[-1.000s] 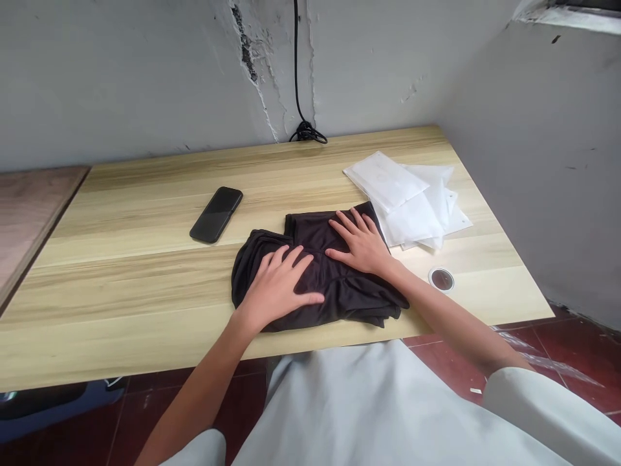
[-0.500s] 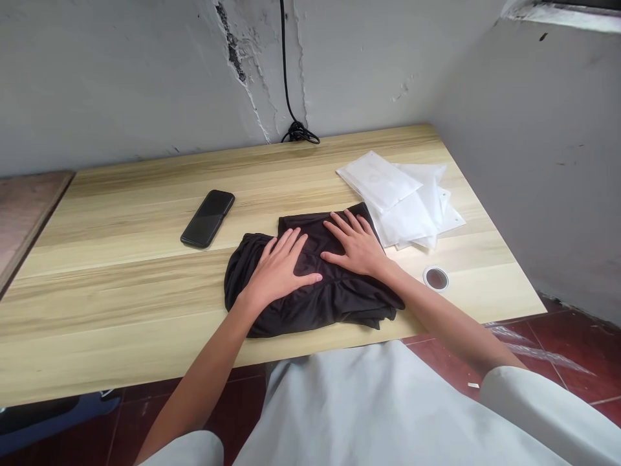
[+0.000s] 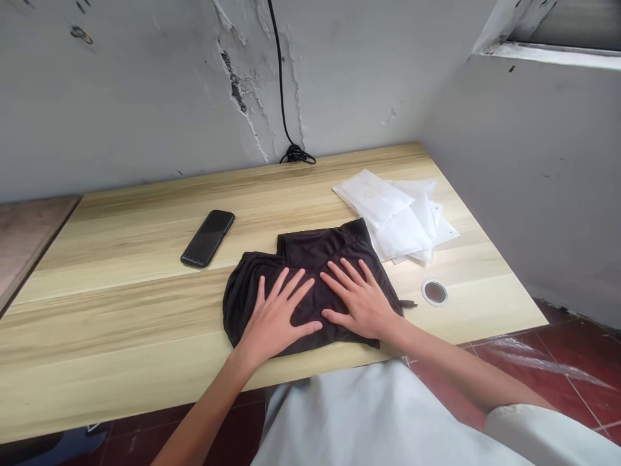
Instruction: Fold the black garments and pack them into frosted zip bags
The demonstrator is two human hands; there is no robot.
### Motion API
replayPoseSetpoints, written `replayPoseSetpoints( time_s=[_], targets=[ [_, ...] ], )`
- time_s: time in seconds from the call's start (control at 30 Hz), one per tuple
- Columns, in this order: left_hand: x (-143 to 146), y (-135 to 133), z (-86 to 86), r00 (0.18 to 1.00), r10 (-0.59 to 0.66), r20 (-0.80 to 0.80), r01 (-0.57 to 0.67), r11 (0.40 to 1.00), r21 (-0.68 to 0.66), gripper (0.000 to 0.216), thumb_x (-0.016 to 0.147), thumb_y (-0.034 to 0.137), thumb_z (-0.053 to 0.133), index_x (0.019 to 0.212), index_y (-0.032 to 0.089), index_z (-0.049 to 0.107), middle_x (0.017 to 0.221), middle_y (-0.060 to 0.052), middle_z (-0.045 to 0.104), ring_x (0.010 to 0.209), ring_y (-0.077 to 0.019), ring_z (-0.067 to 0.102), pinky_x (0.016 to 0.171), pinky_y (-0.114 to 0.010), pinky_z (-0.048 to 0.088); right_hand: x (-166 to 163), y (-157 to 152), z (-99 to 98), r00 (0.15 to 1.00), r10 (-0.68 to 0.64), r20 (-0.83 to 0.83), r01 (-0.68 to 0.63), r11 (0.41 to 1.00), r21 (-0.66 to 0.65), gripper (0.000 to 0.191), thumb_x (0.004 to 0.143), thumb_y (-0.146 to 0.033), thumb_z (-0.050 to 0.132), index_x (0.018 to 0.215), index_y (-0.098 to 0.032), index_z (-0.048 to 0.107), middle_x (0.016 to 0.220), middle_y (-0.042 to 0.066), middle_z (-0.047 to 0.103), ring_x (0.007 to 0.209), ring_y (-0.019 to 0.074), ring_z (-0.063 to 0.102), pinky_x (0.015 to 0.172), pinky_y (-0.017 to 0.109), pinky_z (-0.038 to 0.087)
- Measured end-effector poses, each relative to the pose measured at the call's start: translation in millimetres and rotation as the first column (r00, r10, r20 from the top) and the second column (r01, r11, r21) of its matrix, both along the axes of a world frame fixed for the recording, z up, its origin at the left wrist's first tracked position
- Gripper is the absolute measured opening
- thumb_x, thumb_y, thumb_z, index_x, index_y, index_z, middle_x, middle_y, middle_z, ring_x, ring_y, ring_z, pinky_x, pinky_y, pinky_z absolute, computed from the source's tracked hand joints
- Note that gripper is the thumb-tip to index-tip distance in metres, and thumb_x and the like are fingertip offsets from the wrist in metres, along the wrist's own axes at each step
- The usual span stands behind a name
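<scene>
A black folded garment (image 3: 317, 249) lies near the front edge of the wooden table; its exact kind cannot be made out. On its left part my left hand (image 3: 276, 320) rests flat with the fingers spread. My right hand (image 3: 359, 301) presses flat on the garment's right part, its fingers also apart. The two thumbs point toward each other with a small gap between them. A short dark strip (image 3: 408, 303) sticks out past the garment's right side, beside my right wrist.
A black phone (image 3: 207, 238) lies to the left. White translucent plastic bags (image 3: 400, 220) are piled at the back right. A round cable hole (image 3: 434, 292) sits in the table (image 3: 121, 310). A coiled black cable (image 3: 297, 154) hangs down the cracked wall behind.
Both hands have slid over the garment toward me, uncovering its far part. The garment looks flatter at the near right. The camera has tilted up slightly.
</scene>
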State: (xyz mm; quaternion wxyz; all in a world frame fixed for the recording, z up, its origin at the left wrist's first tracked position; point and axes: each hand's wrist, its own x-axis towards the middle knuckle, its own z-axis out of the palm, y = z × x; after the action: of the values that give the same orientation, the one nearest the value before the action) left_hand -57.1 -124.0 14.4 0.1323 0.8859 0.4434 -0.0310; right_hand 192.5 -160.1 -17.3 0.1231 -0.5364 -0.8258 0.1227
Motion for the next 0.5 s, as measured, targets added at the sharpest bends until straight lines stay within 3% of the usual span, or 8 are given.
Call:
replayPoseSetpoints(
  time_s=[0.17, 0.33, 0.4, 0.5],
  targets=[
    [-22.9, 4.3, 0.6, 0.999, 0.045, -0.005, -0.044, 0.999, 0.01, 0.088, 0.092, 0.079, 0.055, 0.167, 0.036, 0.035, 0.175, -0.003, 0.032, 0.163, -0.0395, 0.023, 0.13, -0.071, 0.019, 11.2, 5.2, 5.7, 1.0, 0.029, 0.013, -0.028, 0.999, -0.04, 0.079, 0.104, -0.072, 0.039, 0.169, -0.027, 0.034, 0.177, 0.004, 0.025, 0.165, 0.034, 0.022, 0.133, 0.061, 0.018],
    [-5.0, 22.1, 20.8, 0.995, 0.015, 0.097, -0.025, 0.995, 0.098, 0.063, 0.103, 0.064, 0.048, 0.155, 0.029, 0.057, 0.165, -0.008, 0.051, 0.152, -0.0318, 0.047, 0.124, -0.051, 0.041, 14.6, 39.7, 28.2, 0.996, -0.085, -0.007, 0.085, 0.996, -0.014, 0.079, 0.105, -0.068, 0.041, 0.169, -0.023, 0.033, 0.178, 0.007, 0.021, 0.166, 0.0322, 0.018, 0.133, 0.059, 0.02],
    [11.6, 39.3, 21.0, 0.993, -0.011, 0.118, -0.006, 0.989, 0.148, 0.063, 0.105, 0.062, 0.046, 0.156, 0.026, 0.056, 0.167, -0.009, 0.048, 0.154, -0.031, 0.045, 0.125, -0.05, 0.039, 12.6, 62.3, 29.2, 0.992, -0.124, -0.001, 0.124, 0.992, 0.019, 0.077, 0.105, -0.064, 0.043, 0.168, -0.021, 0.036, 0.178, 0.009, 0.022, 0.166, 0.0327, 0.018, 0.133, 0.059, 0.017],
    [27.5, 68.8, 9.1, 0.996, -0.021, 0.083, 0.008, 0.988, 0.157, 0.07, 0.104, 0.063, 0.046, 0.161, 0.022, 0.047, 0.172, -0.012, 0.039, 0.16, -0.0328, 0.034, 0.13, -0.058, 0.026, 10.3, 93.9, 19.8, 0.988, -0.148, 0.038, 0.147, 0.989, 0.027, 0.073, 0.106, -0.061, 0.042, 0.166, -0.019, 0.039, 0.176, 0.011, 0.029, 0.165, 0.0339, 0.02, 0.132, 0.059, 0.017]
  ],
)
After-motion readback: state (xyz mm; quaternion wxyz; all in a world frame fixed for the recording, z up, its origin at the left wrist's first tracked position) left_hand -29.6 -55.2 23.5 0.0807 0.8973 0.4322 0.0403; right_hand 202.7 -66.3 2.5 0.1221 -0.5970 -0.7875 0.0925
